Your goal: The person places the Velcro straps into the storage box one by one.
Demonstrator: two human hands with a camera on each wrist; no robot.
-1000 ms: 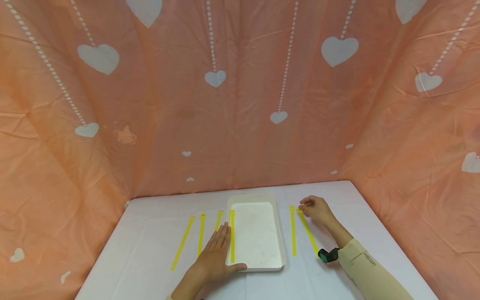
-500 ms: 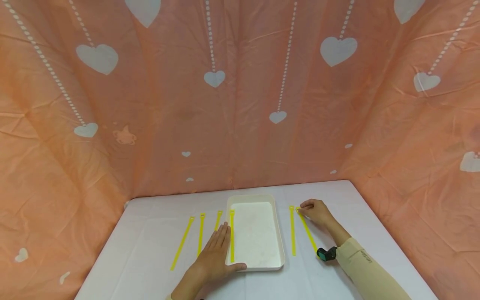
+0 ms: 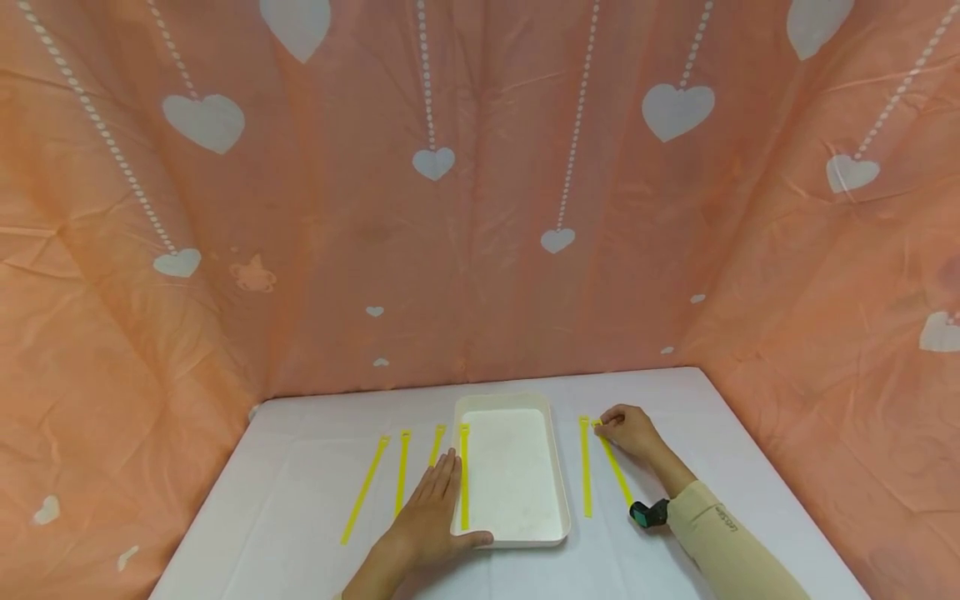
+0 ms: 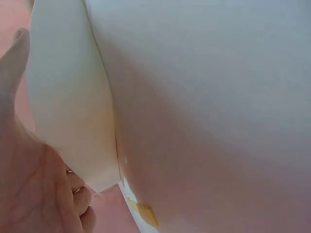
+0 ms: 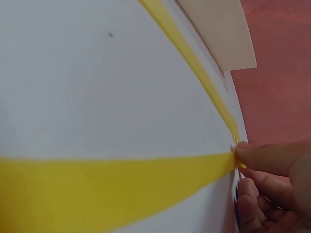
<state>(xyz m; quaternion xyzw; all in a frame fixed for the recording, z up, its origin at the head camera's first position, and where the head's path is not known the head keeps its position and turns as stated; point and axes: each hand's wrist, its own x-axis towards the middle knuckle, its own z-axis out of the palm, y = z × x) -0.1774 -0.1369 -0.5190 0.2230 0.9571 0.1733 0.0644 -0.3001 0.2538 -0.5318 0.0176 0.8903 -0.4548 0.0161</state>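
My right hand (image 3: 630, 429) pinches the slotted head of a slanting yellow cable tie (image 3: 617, 468) with thumb and fingertips. In the right wrist view, this yellow cable tie (image 5: 121, 187) runs wide across the bottom to the fingertips. A second yellow cable tie (image 3: 586, 467) lies beside it, nearer the tray. My left hand (image 3: 431, 512) rests with straight fingers along the left wall of a white tray (image 3: 558, 492), its thumb at the front edge. Inside the tray, along its left side, lies a single yellow cable tie (image 3: 465, 479).
Left of the tray, a yellow cable tie (image 3: 365, 492) lies slanted on the white table (image 3: 285, 500). Two others stand closer to the tray, partly hidden by the left hand. A pink curtain (image 3: 480, 317) with hearts encloses the back and sides.
My right fingertips have come down slightly onto the head of the slanting cable tie and closed on it. The left hand and the tray have stayed in place.
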